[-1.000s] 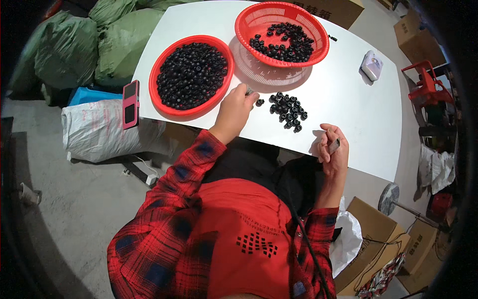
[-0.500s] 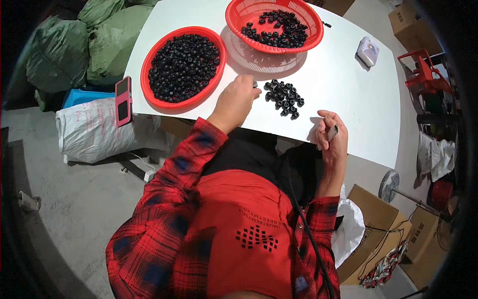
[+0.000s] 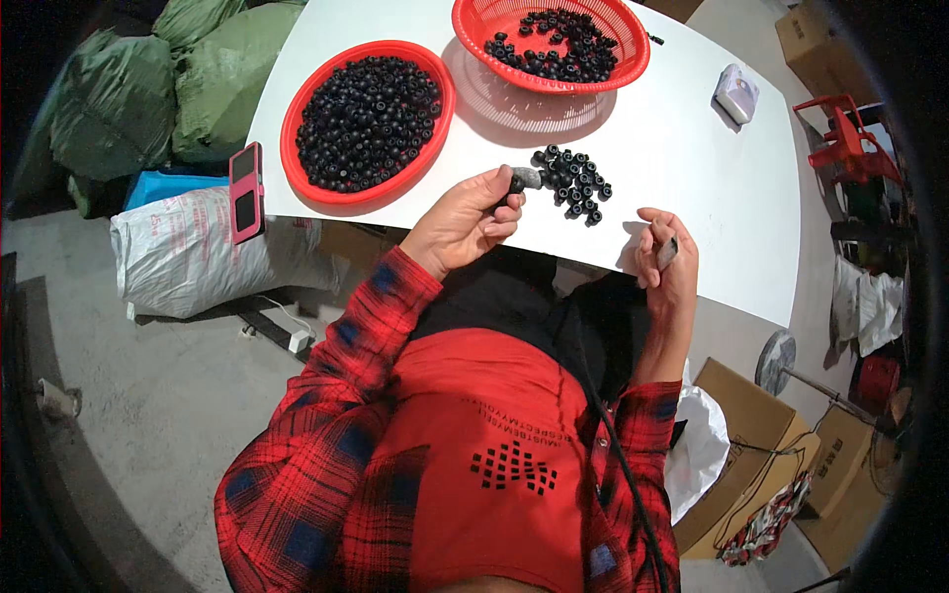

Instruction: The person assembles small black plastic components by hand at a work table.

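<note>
A small black ring-like part point(image 3: 516, 185) is pinched between the thumb and fingers of my left hand point(image 3: 465, 219), above the table's near edge. A grey wrap point(image 3: 528, 177) covers a fingertip of that hand. Just right of it lies a loose pile of black parts point(image 3: 578, 183), some showing round holes. My right hand point(image 3: 673, 262) is at the near edge, palm turned up and fingers curled. Another grey wrap point(image 3: 668, 252) shows on one of its digits; what its fingers hold, if anything, I cannot make out.
On the white table point(image 3: 727, 208) stand a red basin point(image 3: 286, 148) full of black parts and a red colander point(image 3: 633, 44) holding more. A pale small pack point(image 3: 735, 95) lies at right, a pink phone case point(image 3: 245, 193) at the left edge. Sacks point(image 3: 188, 252) and cartons point(image 3: 751, 435) surround the table.
My left hand has drawn back from beside the pile and turned, with a black part now showing in its fingers. My right hand has hardly moved.
</note>
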Motion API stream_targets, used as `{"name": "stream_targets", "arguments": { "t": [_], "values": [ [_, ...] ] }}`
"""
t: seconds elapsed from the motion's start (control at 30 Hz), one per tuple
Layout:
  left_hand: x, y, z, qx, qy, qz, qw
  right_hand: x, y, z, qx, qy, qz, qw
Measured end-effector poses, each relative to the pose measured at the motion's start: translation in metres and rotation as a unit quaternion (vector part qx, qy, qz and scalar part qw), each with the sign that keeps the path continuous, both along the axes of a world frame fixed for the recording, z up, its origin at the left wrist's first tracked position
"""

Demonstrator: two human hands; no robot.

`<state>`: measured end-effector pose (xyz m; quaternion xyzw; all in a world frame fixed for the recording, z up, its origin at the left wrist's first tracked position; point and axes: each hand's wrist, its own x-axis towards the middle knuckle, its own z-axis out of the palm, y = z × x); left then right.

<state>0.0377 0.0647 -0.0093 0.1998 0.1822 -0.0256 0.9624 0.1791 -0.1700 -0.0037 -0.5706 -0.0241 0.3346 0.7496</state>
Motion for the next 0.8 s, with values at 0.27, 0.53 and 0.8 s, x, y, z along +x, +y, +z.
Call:
{"name": "stream_targets", "arguments": {
  "t": [0.27, 0.53, 0.8],
  "values": [
    [-0.007, -0.017, 0.006, -0.086, -0.024, -0.026, 0.996, 0.002, 0.0, -0.001, -0.01, -0.012, -0.004, 1.0],
    [-0.016, -0.024, -0.009, -0.138, -0.118, -0.036, 0.983, -0.002, 0.0, -0.003, -0.009, -0.028, 0.002, 1.0],
    [-0.02, -0.038, 0.017, -0.032, -0.011, -0.028, 0.999, -0.004, 0.002, 0.002, -0.023, -0.021, -0.015, 0.999]
  ]
}}
